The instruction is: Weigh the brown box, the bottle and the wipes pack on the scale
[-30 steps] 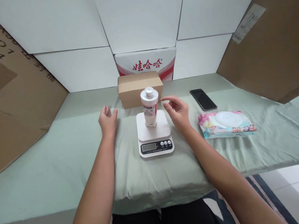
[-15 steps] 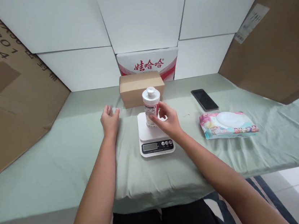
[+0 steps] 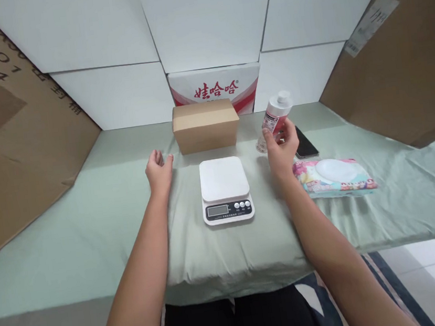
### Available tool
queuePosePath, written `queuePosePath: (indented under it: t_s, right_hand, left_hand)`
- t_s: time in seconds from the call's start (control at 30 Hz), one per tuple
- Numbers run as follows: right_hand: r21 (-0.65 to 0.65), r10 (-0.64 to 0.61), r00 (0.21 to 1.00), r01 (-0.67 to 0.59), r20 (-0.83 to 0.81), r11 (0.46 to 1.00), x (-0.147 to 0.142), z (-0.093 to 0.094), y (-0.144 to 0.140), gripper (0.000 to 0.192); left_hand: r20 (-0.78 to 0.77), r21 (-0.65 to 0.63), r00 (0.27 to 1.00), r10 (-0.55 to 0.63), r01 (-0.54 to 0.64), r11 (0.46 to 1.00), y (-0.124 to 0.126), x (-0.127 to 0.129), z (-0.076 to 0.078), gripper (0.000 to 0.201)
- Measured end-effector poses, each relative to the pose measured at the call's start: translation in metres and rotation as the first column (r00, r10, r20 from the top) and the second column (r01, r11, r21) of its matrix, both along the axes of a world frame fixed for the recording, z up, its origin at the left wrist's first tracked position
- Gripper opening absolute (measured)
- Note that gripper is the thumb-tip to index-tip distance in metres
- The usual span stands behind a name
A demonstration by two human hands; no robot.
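Observation:
My right hand [image 3: 279,150] grips a white bottle [image 3: 274,116] with a red label and a white cap, tilted to the right, its base close to the green cloth right of the scale. The white kitchen scale [image 3: 225,188] sits in the middle with nothing on its platform. My left hand [image 3: 159,171] rests on the cloth to the left of the scale, fingers loosely curled, holding nothing.
A brown cardboard box [image 3: 205,126] stands behind the scale, a red-and-white carton [image 3: 216,88] behind that. A black phone [image 3: 306,145] and a pack of wet wipes [image 3: 334,175] lie at the right. Large cardboard sheets [image 3: 7,130] lean on both sides.
My right hand took hold of the bottle on the scale, lifted it off and carried it to the right. The left hand stayed in place.

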State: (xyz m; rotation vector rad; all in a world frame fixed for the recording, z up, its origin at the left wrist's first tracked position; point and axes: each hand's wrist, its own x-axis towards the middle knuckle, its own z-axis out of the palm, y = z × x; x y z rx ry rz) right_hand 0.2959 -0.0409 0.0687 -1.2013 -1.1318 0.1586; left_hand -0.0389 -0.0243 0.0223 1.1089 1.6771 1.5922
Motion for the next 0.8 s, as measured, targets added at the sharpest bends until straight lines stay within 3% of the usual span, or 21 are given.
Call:
queuePosePath:
  t_s: [0.1,0.27,0.5,0.8]
  right_hand:
    - [-0.039,-0.094,0.995,0.094,-0.022,0.995,0.010,-0.015,0.013,0.056]
    - [-0.085,-0.138,0.987,0.131,-0.078,0.988,0.014,-0.029,0.022,0.053]
    - [-0.085,-0.129,0.977,0.116,-0.172,0.990,0.019,-0.032,0.027,0.058]
    - [-0.085,-0.148,0.975,0.135,-0.166,0.987,0.017,-0.032,0.026,0.052]
  left_hand:
    - [-0.006,-0.003,1.000,0.006,-0.006,1.000,0.000,0.000,-0.001,0.070]
    - [0.010,-0.017,1.000,0.003,-0.003,1.000,-0.001,0.001,0.001,0.071]
    - [0.026,-0.008,1.000,-0.002,0.003,1.000,-0.001,0.001,0.002,0.073]
    - [0.043,-0.018,0.999,0.008,-0.008,1.000,-0.003,0.003,0.006,0.071]
